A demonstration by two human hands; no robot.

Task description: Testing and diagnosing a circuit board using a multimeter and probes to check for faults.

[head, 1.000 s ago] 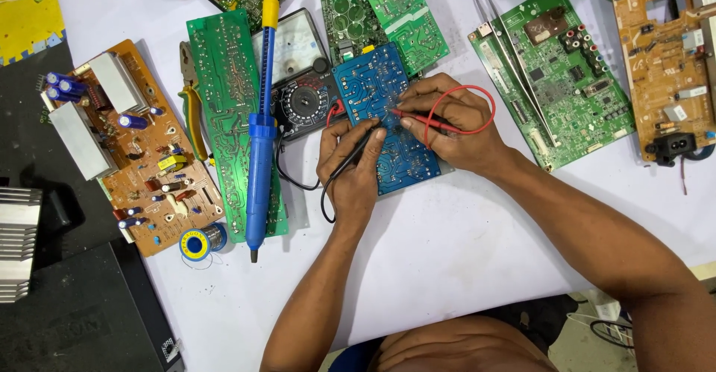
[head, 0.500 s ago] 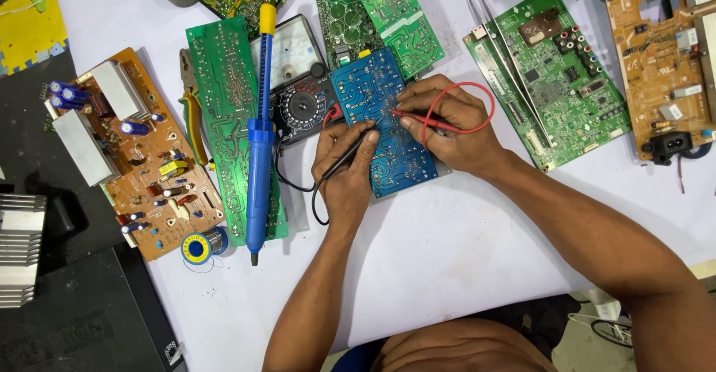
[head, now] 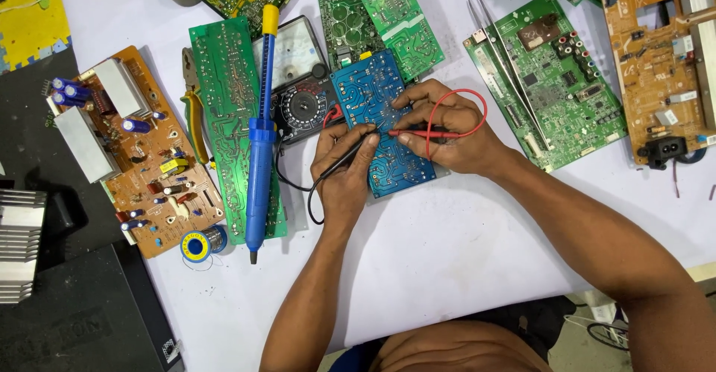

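Observation:
A blue circuit board [head: 373, 92] lies solder side up on the white table [head: 462, 268]. My left hand [head: 344, 171] grips a black test probe [head: 349, 156] whose tip touches the board. My right hand [head: 447, 130] pinches a red test probe [head: 409, 133] that points left onto the board, its red lead [head: 477, 111] looping over the hand. Both leads run to an analog multimeter [head: 298, 81] just left of the board.
A blue desoldering pump [head: 259, 141] lies across a long green board [head: 227, 111]. A brown board with heat sinks [head: 130, 148] and a solder spool [head: 197, 246] sit left. Green boards [head: 552, 81], tweezers [head: 496, 51] and a brown board [head: 656, 51] lie right. Pliers [head: 195, 115] rest beside the green board.
Both hands stay on the blue board with only small shifts of the probe tips. The view has drifted slightly.

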